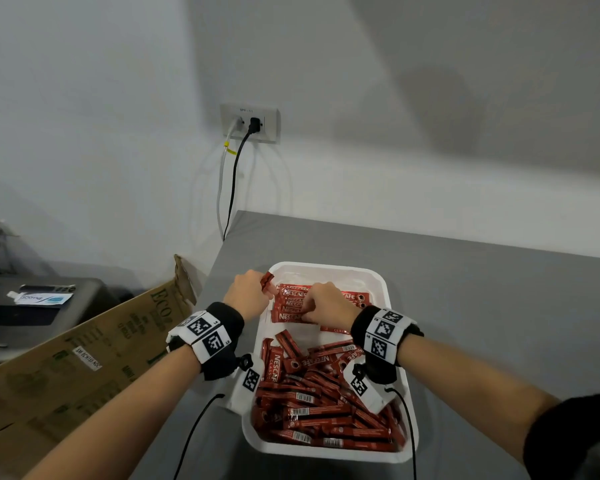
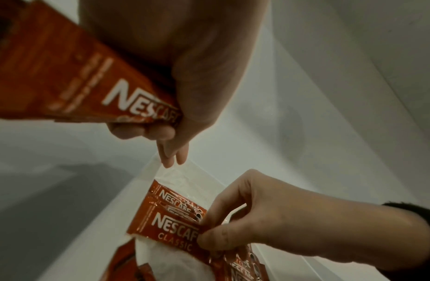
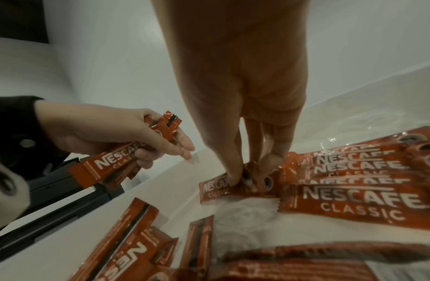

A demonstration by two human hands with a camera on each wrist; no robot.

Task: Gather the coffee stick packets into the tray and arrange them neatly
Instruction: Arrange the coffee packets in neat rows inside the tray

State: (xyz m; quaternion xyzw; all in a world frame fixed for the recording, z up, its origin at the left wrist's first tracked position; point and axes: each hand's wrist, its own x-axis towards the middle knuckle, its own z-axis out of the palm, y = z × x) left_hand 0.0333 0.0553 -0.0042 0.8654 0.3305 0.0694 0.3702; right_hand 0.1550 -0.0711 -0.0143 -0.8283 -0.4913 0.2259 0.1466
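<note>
A white tray (image 1: 389,291) sits on the grey table (image 1: 492,306). Red Nescafé stick packets lie side by side in a row (image 1: 293,301) at its far end, and a jumbled pile (image 1: 326,407) fills its near end. My left hand (image 1: 261,289) hovers over the tray's far-left corner and grips a small bunch of packets (image 2: 72,76), also seen as a bunch (image 3: 108,167) in the right wrist view. My right hand (image 1: 307,311) reaches down onto the row, its fingertips (image 3: 235,171) pinching one packet (image 3: 215,191) at its left end.
An open cardboard box (image 1: 101,351) leans against the table's left side, with a black machine (image 1: 32,306) behind it. A wall socket (image 1: 250,123) with two cables sits above the table's far-left corner. Wrist-camera cables (image 1: 194,431) trail toward me.
</note>
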